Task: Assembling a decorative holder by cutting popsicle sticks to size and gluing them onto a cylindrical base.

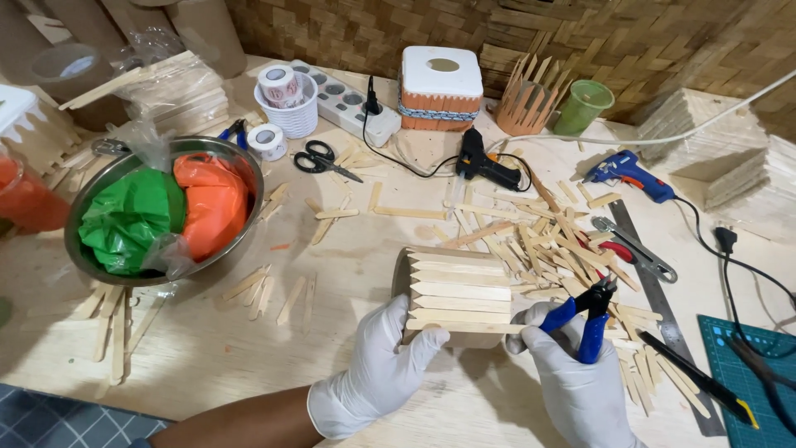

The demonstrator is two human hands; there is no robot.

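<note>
Nearest the camera in the head view are two white-gloved hands above the pale wooden table (207, 348). The left hand (377, 369) is closed around the near end of a cardboard tube (452, 294), thumb on top and fingers underneath. The right hand (572, 377) is gripping blue-handled cutting pliers (587, 314), its fingers wrapped round both handles; the dark nose points up and away from the person, just right of the tube.

The tube lies on its side at the near middle of the table, its open brown end turned left. Flat craft sticks of light wood are laid along it side by side, covering the upper face in a neat row. Their left ends are cut to points, so that edge looks like a small picket fence. One stick at the near edge sticks out to the right, touching the right hand's fingers.

Just beyond and to the right lies a loose heap of cut sticks (547, 241). Farther off sit a black glue gun (485, 166) and a blue glue gun (626, 174). To the left stands a steel bowl (83, 216) holding green and orange plastic bags, with black scissors (323, 159) behind it.
</note>
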